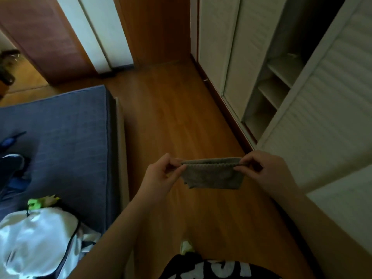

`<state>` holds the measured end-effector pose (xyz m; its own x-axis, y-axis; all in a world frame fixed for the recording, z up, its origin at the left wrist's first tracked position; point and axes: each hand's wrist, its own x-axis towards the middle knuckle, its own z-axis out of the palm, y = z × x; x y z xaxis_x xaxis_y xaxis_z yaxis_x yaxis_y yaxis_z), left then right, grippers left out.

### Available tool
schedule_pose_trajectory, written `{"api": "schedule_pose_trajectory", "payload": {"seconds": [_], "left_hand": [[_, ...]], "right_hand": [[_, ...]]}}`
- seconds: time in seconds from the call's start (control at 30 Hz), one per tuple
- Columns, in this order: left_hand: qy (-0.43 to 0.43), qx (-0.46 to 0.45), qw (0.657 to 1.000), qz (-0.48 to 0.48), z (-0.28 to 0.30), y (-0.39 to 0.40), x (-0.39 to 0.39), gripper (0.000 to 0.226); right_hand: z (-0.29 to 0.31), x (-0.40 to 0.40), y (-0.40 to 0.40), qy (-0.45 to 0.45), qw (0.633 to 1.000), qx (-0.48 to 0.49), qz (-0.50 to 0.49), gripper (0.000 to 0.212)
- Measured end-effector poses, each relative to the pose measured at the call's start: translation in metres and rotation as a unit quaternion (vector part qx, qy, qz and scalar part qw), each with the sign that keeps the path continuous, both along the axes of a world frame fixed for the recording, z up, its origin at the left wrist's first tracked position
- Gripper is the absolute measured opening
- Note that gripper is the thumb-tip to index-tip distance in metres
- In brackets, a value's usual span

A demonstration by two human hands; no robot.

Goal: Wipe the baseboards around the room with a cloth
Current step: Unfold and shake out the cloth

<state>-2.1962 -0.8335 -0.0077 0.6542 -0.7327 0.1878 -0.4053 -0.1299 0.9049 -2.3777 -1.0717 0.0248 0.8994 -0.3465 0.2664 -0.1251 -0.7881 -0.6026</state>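
Cloth [212, 175] pinched between both hands

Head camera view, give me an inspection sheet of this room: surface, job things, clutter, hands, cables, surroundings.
Surface: wooden floor, bare between bed and wardrobe.
Job's things: grey cloth, folded, held in the air; reddish baseboard along the wardrobe foot, not touched.
Clutter: white bag and dark items on the blue bed.
Hands: left hand and right hand each pinch a top corner of the cloth.
Cables: nothing seen.
Surroundings: white louvred wardrobe, partly open onto shelves; wooden door at far left.
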Motion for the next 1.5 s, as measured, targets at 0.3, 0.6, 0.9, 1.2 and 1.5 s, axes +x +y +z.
{"api": "schedule_pose_trajectory", "payload": {"seconds": [0.3,0.6,0.9,1.2,1.5], "left_hand": [[-0.050,-0.009,0.999,-0.007,0.009,-0.064,0.103,0.014],[-0.073,0.007,0.997,0.039,0.018,-0.174,0.182,0.025],[-0.130,0.037,0.984,0.117,0.043,-0.236,0.249,0.017],[-0.184,0.055,0.967,0.164,0.043,-0.226,0.351,0.009],[-0.155,0.004,0.968,0.198,0.053,-0.216,0.485,0.007]], "right_hand": [[0.008,0.090,-0.063,-0.053,0.996,0.025,-0.068,0.028],[-0.001,0.186,-0.180,-0.038,0.997,0.042,-0.056,0.012],[0.011,0.288,-0.258,-0.035,0.982,0.187,0.009,0.016],[0.009,0.419,-0.259,0.011,0.970,0.228,0.088,0.008],[0.020,0.564,-0.238,0.075,0.971,0.136,0.180,0.021]]}}
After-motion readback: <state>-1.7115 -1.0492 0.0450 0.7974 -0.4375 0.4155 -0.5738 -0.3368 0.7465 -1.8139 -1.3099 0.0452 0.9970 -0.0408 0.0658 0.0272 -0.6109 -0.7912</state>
